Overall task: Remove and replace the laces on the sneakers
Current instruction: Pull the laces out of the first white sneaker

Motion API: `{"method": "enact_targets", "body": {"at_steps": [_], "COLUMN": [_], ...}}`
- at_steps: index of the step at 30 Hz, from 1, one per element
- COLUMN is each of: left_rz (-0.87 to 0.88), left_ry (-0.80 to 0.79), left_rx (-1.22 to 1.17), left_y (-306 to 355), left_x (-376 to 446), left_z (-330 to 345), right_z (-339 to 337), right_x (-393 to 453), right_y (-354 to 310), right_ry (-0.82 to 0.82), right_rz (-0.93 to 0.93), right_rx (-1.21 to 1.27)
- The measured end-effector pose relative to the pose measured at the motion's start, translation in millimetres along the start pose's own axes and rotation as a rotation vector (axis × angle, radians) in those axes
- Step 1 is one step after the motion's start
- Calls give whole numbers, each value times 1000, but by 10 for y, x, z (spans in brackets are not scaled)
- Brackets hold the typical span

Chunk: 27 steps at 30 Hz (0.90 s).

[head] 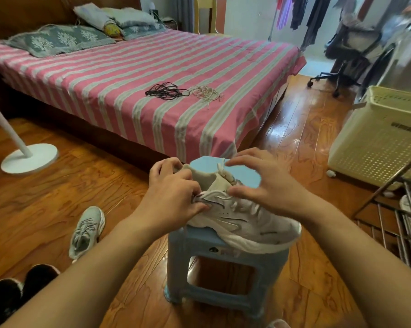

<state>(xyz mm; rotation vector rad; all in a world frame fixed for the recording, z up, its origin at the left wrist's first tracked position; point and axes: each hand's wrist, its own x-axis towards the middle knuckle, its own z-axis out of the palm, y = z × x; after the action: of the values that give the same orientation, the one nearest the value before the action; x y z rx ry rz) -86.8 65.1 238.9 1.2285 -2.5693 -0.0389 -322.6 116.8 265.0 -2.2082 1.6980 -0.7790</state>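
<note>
A white sneaker [244, 221] lies across the top of a light blue plastic stool [214, 259], toe towards the right. My left hand [173, 192] grips its collar and tongue area, fingers curled on the shoe. My right hand [259, 178] hovers over the laced part with fingers spread, the fingertips close to a white lace end [221, 168] that sticks up. A second sneaker [86, 233], grey-white and laced, lies on the floor to the left. On the bed rest a bundle of black laces [166, 91] and a bundle of beige laces [207, 93].
The pink striped bed [128, 74] stands behind the stool. A white fan base [29, 158] is on the floor at left, black slippers [17, 292] at bottom left. A cream laundry basket [379, 138] and a metal rack [398, 221] stand at right.
</note>
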Motion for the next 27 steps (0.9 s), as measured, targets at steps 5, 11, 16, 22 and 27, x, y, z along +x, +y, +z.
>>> {"method": "enact_targets", "body": {"at_steps": [5, 11, 16, 22, 27], "left_rz": [-22, -23, -10, -35, -41], "left_ry": [31, 49, 89, 96, 90], "left_rx": [-20, -17, -32, -53, -48], "left_y": [7, -49, -1, -25, -44], "left_x": [-43, -48, -73, -104, -80], "left_z": [7, 35, 80, 117, 121], "right_z": [304, -155, 13, 433, -72], "right_x": [-45, -104, -112, -74, -132], "right_y": [-211, 439, -12, -286, 163], "right_ry": [143, 358, 196, 239, 447], "right_rz": [-398, 508, 118, -256, 272], "right_rx": [-399, 131, -50, -468, -37]}}
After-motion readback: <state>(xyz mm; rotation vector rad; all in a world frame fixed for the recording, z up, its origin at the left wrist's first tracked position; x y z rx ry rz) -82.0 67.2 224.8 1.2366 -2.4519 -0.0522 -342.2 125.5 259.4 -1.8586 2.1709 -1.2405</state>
